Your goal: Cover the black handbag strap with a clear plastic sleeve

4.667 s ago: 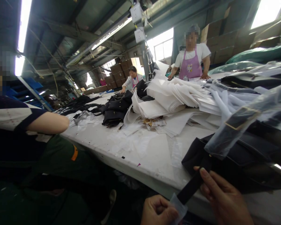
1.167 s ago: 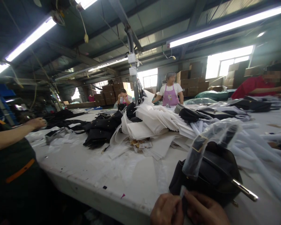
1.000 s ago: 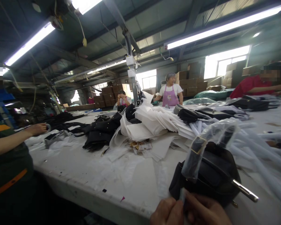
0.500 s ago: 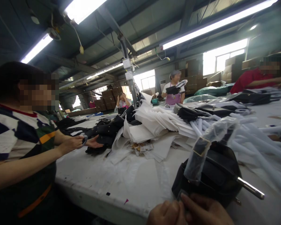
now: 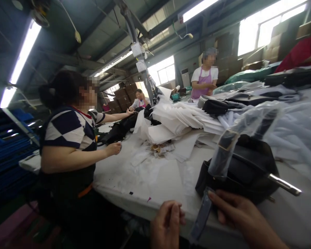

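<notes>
Right hand [image 5: 238, 216]: at the near edge of the surface [image 5: 158, 180], fingers stretched forward, thumb and fingertips pinched narrow on the upper end of a dark strap in a clear plastic sleeve [image 5: 200, 219].
Left hand [image 5: 167, 224]: below the near edge, just left of the strap, fingers curled inward on themselves; its grip holds nothing that shows, and it is apart from the sleeve.
Strap: hangs tilted from the bag's near side down past the edge of the surface, between the two hands.
Black bag [image 5: 238, 171]: lies on the surface close to the near edge, right of the middle, directly beyond the right hand; a wrapped handle [image 5: 238, 141] arches over it, and a metal bar [image 5: 285, 185] sticks out on its right side.
White sheets [image 5: 176, 121]: a loose heap in the middle of the surface, well beyond the bag.
Other black bags [image 5: 119, 129]: a pile toward the far left part of the surface.
Person in a checked top [image 5: 69, 138]: seated at the left edge, one fist resting on the surface, the other arm reaching to the pile.
Far edge: a person in a pink apron [image 5: 204, 81] stands there.
</notes>
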The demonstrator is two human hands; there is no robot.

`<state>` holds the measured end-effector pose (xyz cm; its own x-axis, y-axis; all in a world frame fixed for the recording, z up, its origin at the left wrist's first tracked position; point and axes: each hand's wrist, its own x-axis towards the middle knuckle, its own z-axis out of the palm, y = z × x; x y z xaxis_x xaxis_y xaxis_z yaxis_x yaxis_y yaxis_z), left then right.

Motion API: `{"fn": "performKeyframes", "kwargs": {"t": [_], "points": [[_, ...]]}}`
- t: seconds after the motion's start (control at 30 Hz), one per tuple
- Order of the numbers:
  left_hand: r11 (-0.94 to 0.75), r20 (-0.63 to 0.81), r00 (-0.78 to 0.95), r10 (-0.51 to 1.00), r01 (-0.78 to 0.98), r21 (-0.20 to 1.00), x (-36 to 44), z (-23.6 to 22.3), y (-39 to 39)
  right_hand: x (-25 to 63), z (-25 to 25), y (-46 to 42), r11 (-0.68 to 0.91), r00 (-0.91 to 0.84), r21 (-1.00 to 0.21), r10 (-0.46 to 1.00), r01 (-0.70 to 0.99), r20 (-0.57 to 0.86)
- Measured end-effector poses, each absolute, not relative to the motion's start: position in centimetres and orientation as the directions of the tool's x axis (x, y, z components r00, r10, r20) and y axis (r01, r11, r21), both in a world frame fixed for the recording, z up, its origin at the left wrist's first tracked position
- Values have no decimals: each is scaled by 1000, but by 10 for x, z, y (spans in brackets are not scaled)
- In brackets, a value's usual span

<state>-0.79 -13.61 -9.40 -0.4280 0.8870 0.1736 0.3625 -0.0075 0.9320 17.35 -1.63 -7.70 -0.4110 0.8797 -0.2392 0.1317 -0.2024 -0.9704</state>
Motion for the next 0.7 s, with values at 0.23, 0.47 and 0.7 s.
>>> {"fn": "performKeyframes", "kwargs": {"t": [0.23, 0.47, 0.7], "points": [[199, -210, -90, 973, -124, 972, 19, -94, -97, 173, -86, -11, -128, -438, -981, 881, 145, -180], [93, -142, -254, 957, -194, 977, 27, -97, -85, 175, -98, -9, -96, -434, -986, 889, 139, -147], [46, -115, -281, 953, -241, 969, 31, -112, -68, 172, -105, -7, 4, -440, -989, 896, 150, -64]]}}
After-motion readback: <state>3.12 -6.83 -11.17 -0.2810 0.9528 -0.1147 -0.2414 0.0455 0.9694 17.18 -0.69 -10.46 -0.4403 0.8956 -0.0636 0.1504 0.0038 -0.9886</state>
